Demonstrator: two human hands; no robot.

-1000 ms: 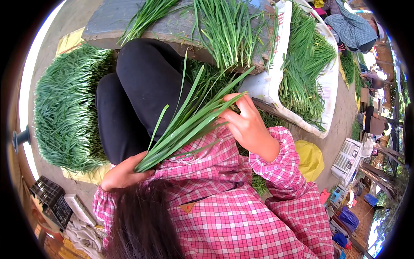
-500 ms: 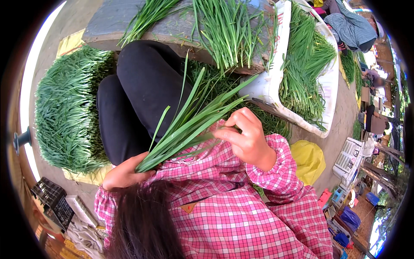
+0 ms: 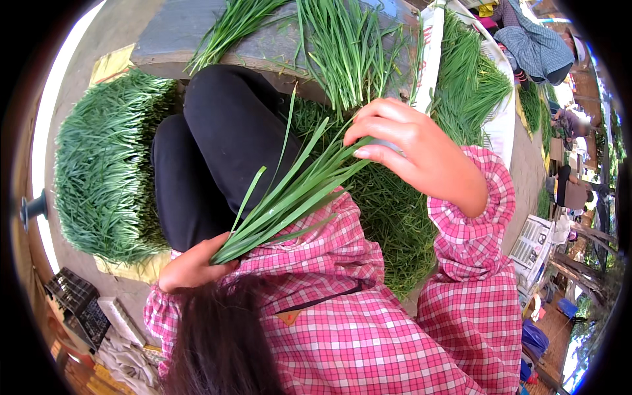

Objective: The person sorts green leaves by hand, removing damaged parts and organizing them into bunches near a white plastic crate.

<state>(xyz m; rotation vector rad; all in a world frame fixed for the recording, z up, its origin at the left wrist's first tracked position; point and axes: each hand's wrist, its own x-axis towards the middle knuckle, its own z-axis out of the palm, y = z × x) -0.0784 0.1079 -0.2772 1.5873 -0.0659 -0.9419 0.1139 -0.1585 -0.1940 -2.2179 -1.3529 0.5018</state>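
Note:
A bunch of garlic chives (image 3: 293, 201), long flat green leaves, lies slanted across my lap. My left hand (image 3: 196, 264) is closed round its lower end by my waist. At the upper end, my right hand (image 3: 418, 148) has its thumb and fingers closed about the leaf tips. A few leaves stick out loose on the bunch's left side. Just beyond my right hand, more chives (image 3: 342, 56) lie spread on a grey board (image 3: 174, 39). Below my right forearm is a heap of loose green leaves (image 3: 398, 230).
A big stacked block of chives (image 3: 108, 168) stands left of my knees. On the right, a white crate (image 3: 503, 131) holds more chives. A black crate (image 3: 79, 306) sits at lower left. Another person (image 3: 536, 49) is bent over at upper right.
My right hand has moved up and to the right, from beside the bunch onto its leaf tips. My left hand stays round the lower end. The yellow bag is now hidden behind my sleeve.

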